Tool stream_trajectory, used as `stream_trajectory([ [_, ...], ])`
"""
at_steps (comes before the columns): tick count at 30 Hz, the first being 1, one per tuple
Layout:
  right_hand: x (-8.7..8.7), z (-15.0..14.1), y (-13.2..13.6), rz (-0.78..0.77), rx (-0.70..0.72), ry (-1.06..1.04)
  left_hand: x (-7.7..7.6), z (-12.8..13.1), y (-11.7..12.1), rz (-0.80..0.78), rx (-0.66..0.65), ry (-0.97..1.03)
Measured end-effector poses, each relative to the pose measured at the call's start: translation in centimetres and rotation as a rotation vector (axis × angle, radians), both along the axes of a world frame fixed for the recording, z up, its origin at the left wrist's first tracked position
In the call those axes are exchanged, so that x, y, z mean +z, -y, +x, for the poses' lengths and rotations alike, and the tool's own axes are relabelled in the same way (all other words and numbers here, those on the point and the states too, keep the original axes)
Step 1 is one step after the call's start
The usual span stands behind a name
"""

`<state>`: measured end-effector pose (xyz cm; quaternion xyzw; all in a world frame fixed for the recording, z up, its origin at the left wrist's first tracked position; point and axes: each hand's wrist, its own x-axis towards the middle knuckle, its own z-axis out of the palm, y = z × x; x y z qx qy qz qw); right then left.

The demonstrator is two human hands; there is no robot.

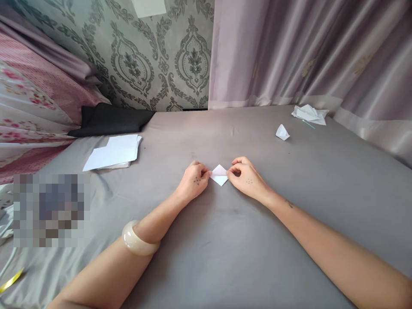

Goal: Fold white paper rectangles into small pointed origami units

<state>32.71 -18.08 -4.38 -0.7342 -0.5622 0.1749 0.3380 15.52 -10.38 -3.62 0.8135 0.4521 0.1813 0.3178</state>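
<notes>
A small folded paper lies at the centre of the work surface, a grey sheet, between the two hands. Its outline is a diamond: one corner points away from the person, one toward the person, and two point sideways. A crease line runs across the middle, from side corner to side corner. The left hand grips the left corner, with the thumb and forefinger clamped on the paper edge and the other fingers curled. The right hand grips the right corner in the same manner, with thumb and forefinger closed on the edge and the remaining fingers bent above. Both hands are low over the sheet; contact between the hands and the sheet cannot be determined. A pale bangle encircles the left forearm. To the far left, a stack of white paper lies flat near a black cloth. To the far right, a separate folded paper piece stands apart from a group of loose white papers. A thin green stick lies just beside this group, near the curtain.
</notes>
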Motion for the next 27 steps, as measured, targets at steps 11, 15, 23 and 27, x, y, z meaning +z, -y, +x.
stream_trajectory([
  [11, 0.12, 0.17, -0.48, -0.086, -0.039, -0.076, 0.64, 0.52, -0.16, -0.077, 0.061, -0.007],
  [15, 0.44, 0.19, -0.64, -0.112, -0.047, -0.073, 0.64, 0.64, -0.29, -0.104, 0.07, -0.024],
  [23, 0.52, 0.13, -0.77, -0.148, -0.051, -0.059, 0.2, 0.7, -0.75, -0.087, 0.047, -0.05],
  [27, 0.45, 0.41, -0.85, -0.163, -0.033, -0.054, -0.08, 0.78, -0.79, -0.068, 0.03, -0.052],
])
